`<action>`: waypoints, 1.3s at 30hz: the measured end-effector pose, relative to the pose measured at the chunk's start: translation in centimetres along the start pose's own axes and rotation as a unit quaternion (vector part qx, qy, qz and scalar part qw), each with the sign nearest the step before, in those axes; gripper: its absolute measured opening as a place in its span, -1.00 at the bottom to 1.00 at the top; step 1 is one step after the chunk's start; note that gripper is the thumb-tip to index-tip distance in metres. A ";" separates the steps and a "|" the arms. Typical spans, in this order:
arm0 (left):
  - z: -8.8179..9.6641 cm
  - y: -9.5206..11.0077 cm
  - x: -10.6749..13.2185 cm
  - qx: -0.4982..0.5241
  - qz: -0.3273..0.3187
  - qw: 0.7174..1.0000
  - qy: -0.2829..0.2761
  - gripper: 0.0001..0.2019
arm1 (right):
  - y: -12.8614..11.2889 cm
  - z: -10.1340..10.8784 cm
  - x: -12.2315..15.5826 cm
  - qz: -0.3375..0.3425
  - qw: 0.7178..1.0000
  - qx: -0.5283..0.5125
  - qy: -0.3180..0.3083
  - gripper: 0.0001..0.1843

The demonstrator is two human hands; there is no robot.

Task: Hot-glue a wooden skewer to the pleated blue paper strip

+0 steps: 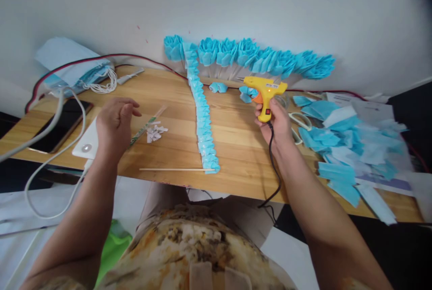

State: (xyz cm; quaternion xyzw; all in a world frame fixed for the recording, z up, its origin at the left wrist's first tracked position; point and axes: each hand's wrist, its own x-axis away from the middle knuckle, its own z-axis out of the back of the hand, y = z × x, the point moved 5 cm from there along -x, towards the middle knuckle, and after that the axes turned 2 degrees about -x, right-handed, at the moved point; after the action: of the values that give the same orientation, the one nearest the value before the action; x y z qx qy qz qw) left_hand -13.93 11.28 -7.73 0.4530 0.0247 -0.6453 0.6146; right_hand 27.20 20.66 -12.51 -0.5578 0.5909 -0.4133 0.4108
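My right hand (278, 121) grips the handle of a yellow hot glue gun (268, 87) with an orange trigger. Its nozzle points left above the table, and a black cord hangs down from the handle. Over the left part of the table, my left hand (116, 119) is loosely bent with its fingertips towards the right; no object shows in it. Between my hands lies a long pleated blue strip (201, 114), running from the back towards the front edge. A thin wooden stick (175, 169) lies crosswise with its right end on the strip's near end.
Several blue fabric flowers (246, 54) lean along the wall. Blue scraps (344, 132) and scissors (300, 121) lie at the right. White paper bits (155, 132) sit near my left hand. Far left are a phone (62, 123), a white power bank (86, 144), cables and a bag (70, 63).
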 end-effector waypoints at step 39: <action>-0.4 -0.8 -0.1 -0.007 0.129 0.988 0.082 -0.81 | 0.9 -0.3 0.4 -0.044 0.999 0.007 -0.002 -0.51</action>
State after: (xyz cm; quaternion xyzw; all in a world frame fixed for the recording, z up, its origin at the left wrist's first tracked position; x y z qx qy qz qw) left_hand -14.37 11.82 -8.33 0.4995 0.0207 -0.5214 0.6915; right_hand 26.61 20.33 -13.28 -0.5809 0.5622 -0.4340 0.3978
